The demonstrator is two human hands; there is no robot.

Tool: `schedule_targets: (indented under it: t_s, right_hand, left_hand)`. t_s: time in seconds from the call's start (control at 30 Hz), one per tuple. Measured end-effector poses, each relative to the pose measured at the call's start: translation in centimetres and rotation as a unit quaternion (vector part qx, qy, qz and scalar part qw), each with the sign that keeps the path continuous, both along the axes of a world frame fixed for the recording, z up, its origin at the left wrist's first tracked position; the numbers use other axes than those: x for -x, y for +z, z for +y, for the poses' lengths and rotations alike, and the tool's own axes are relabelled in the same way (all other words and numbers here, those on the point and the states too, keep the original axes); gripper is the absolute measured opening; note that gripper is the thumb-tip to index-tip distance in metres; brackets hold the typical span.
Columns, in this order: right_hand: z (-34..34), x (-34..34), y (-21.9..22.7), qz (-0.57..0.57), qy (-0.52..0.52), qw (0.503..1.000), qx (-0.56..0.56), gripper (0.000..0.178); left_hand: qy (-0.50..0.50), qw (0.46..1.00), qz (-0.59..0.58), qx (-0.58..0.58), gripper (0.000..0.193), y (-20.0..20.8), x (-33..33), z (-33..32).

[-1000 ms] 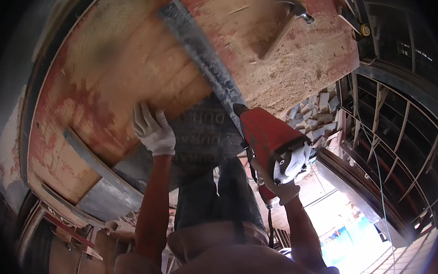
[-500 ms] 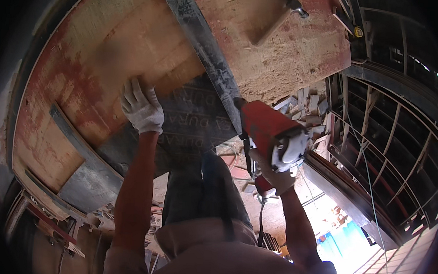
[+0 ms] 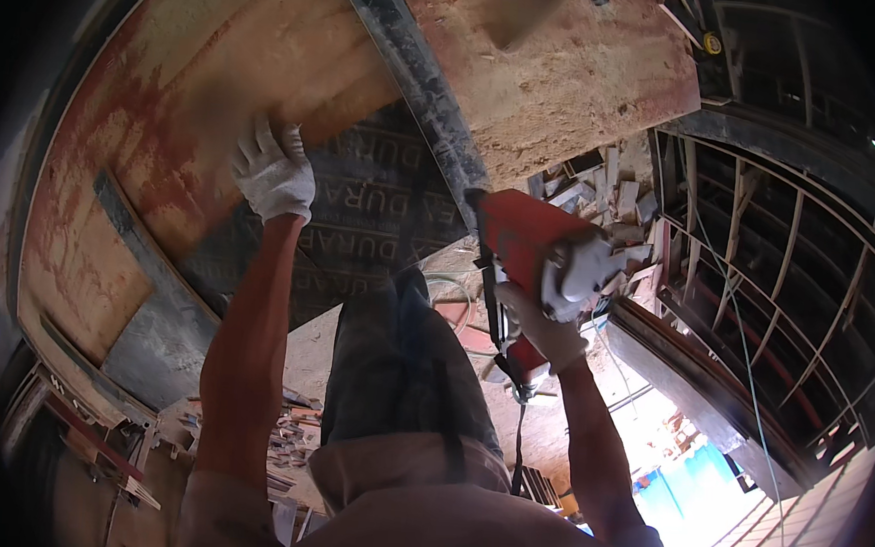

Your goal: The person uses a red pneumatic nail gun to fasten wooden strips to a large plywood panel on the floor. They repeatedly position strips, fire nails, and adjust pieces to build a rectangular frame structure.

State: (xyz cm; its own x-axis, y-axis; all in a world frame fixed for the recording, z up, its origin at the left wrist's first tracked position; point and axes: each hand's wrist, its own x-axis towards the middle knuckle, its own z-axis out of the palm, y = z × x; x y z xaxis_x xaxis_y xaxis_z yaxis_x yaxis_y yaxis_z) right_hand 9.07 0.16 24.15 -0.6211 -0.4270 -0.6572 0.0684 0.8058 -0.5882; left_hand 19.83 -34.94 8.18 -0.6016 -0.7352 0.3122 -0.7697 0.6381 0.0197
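Currently grasping red tool [image 3: 530, 229] in right hand [image 3: 546, 335], at strip [image 3: 410, 71] end, past board [image 3: 291, 44] edge, above floor [image 3: 304, 361]; left hand [image 3: 275, 175] unclenched, spread on board, well apart; sawdust [image 3: 579, 92] at far side.

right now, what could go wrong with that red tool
The red power tool in the right hand has its nose at the near end of the long dark strip, so it might slip off. The left hand is away from that strip, so the strip may shift. The dark cord or hose below the tool could snag near the trouser leg.
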Motion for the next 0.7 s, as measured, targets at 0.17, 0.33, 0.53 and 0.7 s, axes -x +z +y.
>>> schedule_targets:
  t_s: [0.17, 0.33, 0.53, 0.7]
  right_hand:
    - [1.7, -0.5, -1.0, 0.218, 0.116, 0.967, 0.064, 0.03]
    - [4.4, -1.4, -2.3, 0.031, -0.013, 0.999, 0.009, 0.035]
    - [5.0, -2.6, -1.7, 0.031, 0.01, 0.999, -0.016, 0.036]
    - [5.8, -3.1, -0.1, -0.06, -0.041, 0.996, -0.042, 0.039]
  left_hand:
    - [0.041, 0.995, -0.019, -0.09, 0.054, 0.7, 0.4, 0.0]
    - [0.033, 0.994, -0.006, -0.1, 0.056, -0.1, 0.0, 0.0]
    - [0.037, 0.996, -0.03, -0.079, 0.056, -0.2, -0.1, 0.0]
    - [0.051, 0.993, -0.035, -0.104, 0.056, 0.7, 0.7, -0.2]
